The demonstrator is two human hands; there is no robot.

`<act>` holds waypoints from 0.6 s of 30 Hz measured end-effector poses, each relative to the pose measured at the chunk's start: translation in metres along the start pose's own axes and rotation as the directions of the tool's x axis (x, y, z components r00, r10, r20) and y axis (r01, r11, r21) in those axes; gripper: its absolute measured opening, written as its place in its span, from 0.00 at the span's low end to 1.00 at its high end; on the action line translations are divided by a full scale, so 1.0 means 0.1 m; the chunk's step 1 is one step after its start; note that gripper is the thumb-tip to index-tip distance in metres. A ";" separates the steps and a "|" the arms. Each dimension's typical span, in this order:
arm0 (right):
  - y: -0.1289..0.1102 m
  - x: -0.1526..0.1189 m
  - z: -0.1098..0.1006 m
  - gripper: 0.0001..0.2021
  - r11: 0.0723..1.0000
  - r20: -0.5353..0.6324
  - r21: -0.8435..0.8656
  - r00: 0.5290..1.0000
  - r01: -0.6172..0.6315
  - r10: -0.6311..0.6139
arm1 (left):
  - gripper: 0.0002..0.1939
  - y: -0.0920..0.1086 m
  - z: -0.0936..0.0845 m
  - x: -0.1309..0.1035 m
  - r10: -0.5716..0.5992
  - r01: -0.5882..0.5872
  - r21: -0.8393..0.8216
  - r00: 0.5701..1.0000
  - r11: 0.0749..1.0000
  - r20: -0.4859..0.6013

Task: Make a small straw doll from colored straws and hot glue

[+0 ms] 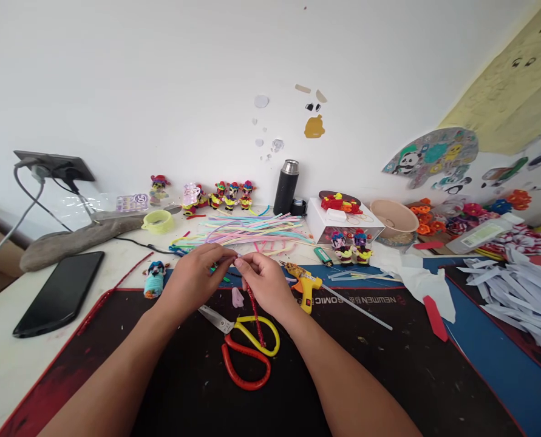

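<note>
My left hand [198, 274] and my right hand [266, 280] meet fingertip to fingertip above the dark mat, both pinched closed. A sparkly red pipe cleaner [255, 314] hangs down from my right hand. What my left fingertips pinch is too small and hidden to make out. Below the hands lie scissors [228, 328] with one yellow and one red handle, blades pointing up-left. A small pale pink scrap [237, 298] rests by the blades. The yellow glue gun [307, 285] lies just right of my right hand, and a small turquoise doll [155, 280] is left of my left hand.
Behind the hands is a pile of pastel pipe cleaners [256, 229]. A black thermos [286, 187], a white box [318, 218] and several small figures [232, 195] stand near the wall. A phone [61, 294] lies left; white paper strips [516, 297] heap up right.
</note>
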State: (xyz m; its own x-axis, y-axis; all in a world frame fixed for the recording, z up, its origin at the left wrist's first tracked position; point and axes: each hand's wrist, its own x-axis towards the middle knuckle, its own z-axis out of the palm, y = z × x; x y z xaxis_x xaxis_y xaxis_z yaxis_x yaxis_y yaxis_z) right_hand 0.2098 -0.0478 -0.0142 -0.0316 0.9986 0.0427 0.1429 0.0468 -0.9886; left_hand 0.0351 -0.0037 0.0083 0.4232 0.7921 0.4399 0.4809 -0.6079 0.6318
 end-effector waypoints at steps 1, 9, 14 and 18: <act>0.00 0.00 0.00 0.17 1.000 0.004 -0.014 1.000 -0.006 0.006 | 0.10 0.00 0.01 0.00 -0.015 0.015 -0.002 1.000 1.000 -0.019; -0.02 -0.04 0.04 0.17 0.997 0.024 -0.077 0.999 -0.022 0.024 | 0.08 0.02 0.05 -0.02 -0.138 0.136 -0.029 0.987 0.990 -0.079; -0.03 -0.06 0.06 0.17 0.997 0.041 -0.074 0.998 -0.037 0.040 | 0.08 0.05 0.05 -0.01 -0.325 0.313 -0.215 0.945 0.925 -0.020; -0.01 -0.05 0.05 0.20 0.996 0.048 -0.081 0.998 -0.031 0.035 | 0.12 0.04 0.03 0.01 -0.406 0.396 -0.386 0.912 0.833 0.061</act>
State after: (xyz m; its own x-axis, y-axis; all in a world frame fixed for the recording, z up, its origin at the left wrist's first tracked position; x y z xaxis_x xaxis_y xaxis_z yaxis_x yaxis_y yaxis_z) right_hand 0.2048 -0.0534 -0.0144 -0.0741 0.9972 0.0015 0.2232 0.0180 -0.9746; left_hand 0.0400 -0.0053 0.0092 0.2381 0.9655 0.1057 0.2716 -0.1707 0.9472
